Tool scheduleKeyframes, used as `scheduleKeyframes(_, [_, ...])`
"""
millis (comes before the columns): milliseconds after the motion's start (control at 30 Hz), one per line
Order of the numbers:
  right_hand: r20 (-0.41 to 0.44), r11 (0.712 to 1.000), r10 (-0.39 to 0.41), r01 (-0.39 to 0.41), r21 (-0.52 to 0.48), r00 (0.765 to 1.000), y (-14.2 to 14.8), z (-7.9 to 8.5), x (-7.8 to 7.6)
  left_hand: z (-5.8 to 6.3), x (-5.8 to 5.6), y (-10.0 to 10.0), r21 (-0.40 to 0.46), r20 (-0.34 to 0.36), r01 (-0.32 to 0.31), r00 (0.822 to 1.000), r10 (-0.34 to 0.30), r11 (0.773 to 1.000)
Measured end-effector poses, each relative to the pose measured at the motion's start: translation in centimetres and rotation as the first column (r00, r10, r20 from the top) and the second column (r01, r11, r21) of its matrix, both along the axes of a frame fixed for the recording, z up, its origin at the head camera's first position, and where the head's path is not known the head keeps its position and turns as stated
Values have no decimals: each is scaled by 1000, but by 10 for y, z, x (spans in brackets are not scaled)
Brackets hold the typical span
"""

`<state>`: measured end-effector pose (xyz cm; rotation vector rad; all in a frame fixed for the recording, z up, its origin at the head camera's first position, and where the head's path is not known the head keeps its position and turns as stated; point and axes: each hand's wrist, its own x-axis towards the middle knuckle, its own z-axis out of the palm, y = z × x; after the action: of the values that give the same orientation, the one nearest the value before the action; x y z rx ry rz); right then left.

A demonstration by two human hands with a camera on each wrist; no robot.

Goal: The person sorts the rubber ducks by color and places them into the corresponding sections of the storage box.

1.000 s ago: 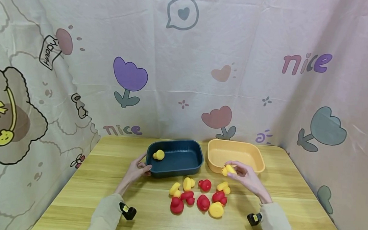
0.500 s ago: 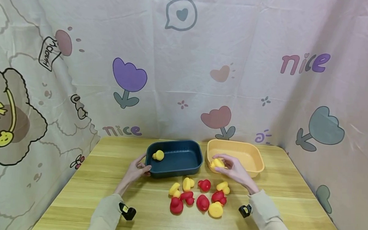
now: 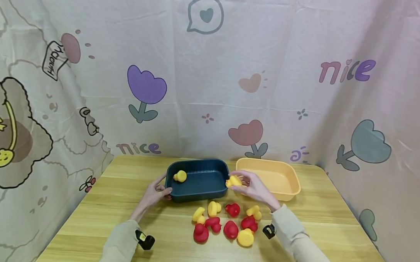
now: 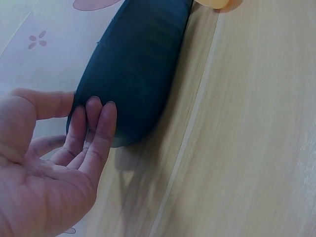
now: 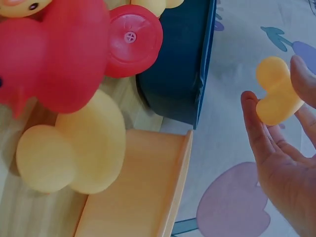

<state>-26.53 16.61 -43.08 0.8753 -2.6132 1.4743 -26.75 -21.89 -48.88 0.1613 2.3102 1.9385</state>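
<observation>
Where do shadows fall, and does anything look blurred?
Head view: a shadow band on pale printed cloth, right side; left wrist view: soft shadow beside the dark blue rectangular plastic tray; right wrist view: the nearest red toy duck looks slightly soft.

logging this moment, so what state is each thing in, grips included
Left grip: holding the navy bin's left end
Right grip: pinching a yellow toy duck
Pinched duck: off the wood-grain table
Navy bin: open-topped, one yellow duck lying inside
Orange bin: open-topped, upright
Five red toy ducks: loose on the table
Four other yellow ducks: loose on the table, nearest one tipped, base showing
</observation>
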Motion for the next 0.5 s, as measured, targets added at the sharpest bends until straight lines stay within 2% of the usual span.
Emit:
scheduleKeyframes(167, [-42, 998, -16, 19, 56, 999, -11, 2, -5, 0, 0, 0, 0, -10, 8, 1000, -8, 1000])
scheduleKeyframes(300, [-56, 998, 0, 3, 68, 998, -20, 4, -9, 0, 0, 0, -3, -10, 7, 1000, -7, 1000])
scheduleKeyframes(500, [-28, 996, 46, -44, 83, 999, -31, 8, -14, 1, 0, 0, -6, 2, 5, 1000, -5, 1000])
